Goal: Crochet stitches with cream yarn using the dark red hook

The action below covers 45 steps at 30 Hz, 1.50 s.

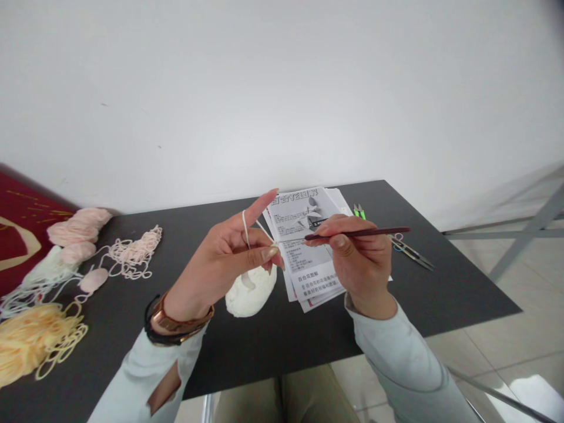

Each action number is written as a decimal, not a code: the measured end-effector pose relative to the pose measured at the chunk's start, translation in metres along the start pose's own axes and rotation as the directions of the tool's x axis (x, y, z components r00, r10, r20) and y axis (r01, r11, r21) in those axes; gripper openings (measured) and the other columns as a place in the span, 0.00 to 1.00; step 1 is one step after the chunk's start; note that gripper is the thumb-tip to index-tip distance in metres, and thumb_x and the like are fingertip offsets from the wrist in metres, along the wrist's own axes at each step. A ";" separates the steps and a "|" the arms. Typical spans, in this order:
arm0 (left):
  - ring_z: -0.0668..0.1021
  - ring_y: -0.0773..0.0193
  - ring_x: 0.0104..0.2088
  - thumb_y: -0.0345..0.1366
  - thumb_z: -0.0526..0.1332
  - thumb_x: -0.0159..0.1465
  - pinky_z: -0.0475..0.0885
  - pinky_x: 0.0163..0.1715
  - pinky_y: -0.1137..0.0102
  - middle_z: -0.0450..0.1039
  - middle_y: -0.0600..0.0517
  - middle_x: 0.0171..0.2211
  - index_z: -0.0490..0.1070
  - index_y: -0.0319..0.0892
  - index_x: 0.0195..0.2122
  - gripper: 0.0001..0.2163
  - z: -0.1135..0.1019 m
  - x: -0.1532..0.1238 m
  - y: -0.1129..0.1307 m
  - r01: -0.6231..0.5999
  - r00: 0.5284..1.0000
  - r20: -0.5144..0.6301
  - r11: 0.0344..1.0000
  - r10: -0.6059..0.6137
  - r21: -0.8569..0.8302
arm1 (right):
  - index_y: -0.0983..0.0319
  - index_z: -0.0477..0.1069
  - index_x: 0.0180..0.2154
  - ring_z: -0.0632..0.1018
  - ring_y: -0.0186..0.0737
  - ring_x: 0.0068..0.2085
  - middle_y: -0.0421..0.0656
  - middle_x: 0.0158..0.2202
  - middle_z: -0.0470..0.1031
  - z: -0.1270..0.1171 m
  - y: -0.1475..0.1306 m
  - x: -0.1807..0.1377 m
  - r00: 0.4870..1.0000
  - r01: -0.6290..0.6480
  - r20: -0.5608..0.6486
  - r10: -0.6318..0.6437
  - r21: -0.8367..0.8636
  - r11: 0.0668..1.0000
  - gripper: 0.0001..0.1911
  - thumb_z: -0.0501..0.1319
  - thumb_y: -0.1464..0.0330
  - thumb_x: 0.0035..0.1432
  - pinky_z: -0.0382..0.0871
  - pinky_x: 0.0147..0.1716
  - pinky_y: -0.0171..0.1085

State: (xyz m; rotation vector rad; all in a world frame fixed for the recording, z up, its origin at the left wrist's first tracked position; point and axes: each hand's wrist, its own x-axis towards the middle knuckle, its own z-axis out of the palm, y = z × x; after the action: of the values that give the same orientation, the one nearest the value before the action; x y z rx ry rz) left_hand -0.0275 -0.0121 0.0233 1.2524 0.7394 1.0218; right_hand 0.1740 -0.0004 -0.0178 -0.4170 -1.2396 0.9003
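In the head view my right hand (363, 258) grips a crochet hook (376, 231) with a dark brown handle, its thin shaft pointing left. The hook's tip meets white yarn (265, 234) at the fingertips of my left hand (233, 252). That hand pinches the yarn between thumb and fingers, while its index finger stretches up with a strand looped around it. Whether any stitches sit at the pinch is too small to tell. Below and behind my left hand rests a white yarn ball (251, 296) on the dark table (273, 352).
Printed sheets (317, 288) lie stacked under my hands. To their right are green-handled snips (359, 210) and scissors (412, 254). Pink yarn (79, 229), pale loose strands (48, 273) and yellow yarn (33, 341) sit at the left, near a red bag (22, 235). A wall stands behind.
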 end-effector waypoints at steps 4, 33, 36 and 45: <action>0.75 0.71 0.25 0.29 0.67 0.61 0.70 0.25 0.78 0.79 0.51 0.26 0.62 0.52 0.65 0.32 -0.003 0.000 0.004 0.069 0.997 0.047 0.997 -0.068 -0.028 | 0.57 0.81 0.36 0.80 0.33 0.34 0.40 0.31 0.80 -0.002 -0.003 0.002 0.999 0.044 0.016 -0.044 -0.010 0.999 0.04 0.66 0.68 0.59 0.78 0.32 0.32; 0.75 0.60 0.38 0.29 0.69 0.57 0.66 0.49 0.64 0.81 0.53 0.33 0.74 0.52 0.56 0.25 0.023 0.011 -0.039 -0.166 0.875 -0.334 0.866 0.350 0.472 | 0.59 0.81 0.35 0.81 0.32 0.24 0.38 0.25 0.82 0.012 0.012 0.001 0.905 -0.383 -0.139 0.403 0.149 0.911 0.05 0.68 0.65 0.56 0.79 0.26 0.31; 0.75 0.65 0.33 0.31 0.69 0.57 0.68 0.40 0.69 0.79 0.56 0.30 0.71 0.50 0.59 0.27 0.027 0.013 -0.041 -0.110 0.895 -0.401 0.969 0.194 0.223 | 0.55 0.80 0.39 0.82 0.35 0.31 0.40 0.32 0.83 0.014 0.014 -0.007 0.988 -0.118 -0.120 0.100 -0.149 0.982 0.08 0.65 0.72 0.59 0.78 0.31 0.35; 0.69 0.76 0.22 0.24 0.70 0.53 0.64 0.26 0.77 0.68 0.61 0.21 0.70 0.36 0.57 0.29 0.031 0.015 -0.028 -0.079 0.944 -0.322 0.897 -0.073 -0.435 | 0.53 0.72 0.56 0.78 0.41 0.38 0.45 0.40 0.80 0.003 0.010 -0.016 0.840 0.542 0.391 -0.377 -0.566 0.622 0.26 0.59 0.80 0.58 0.75 0.36 0.43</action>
State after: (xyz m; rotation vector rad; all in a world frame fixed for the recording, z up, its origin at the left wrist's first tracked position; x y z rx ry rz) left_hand 0.0122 -0.0105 0.0031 0.6913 0.7046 1.3370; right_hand 0.1672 -0.0075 -0.0346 -0.5154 -1.7847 0.0172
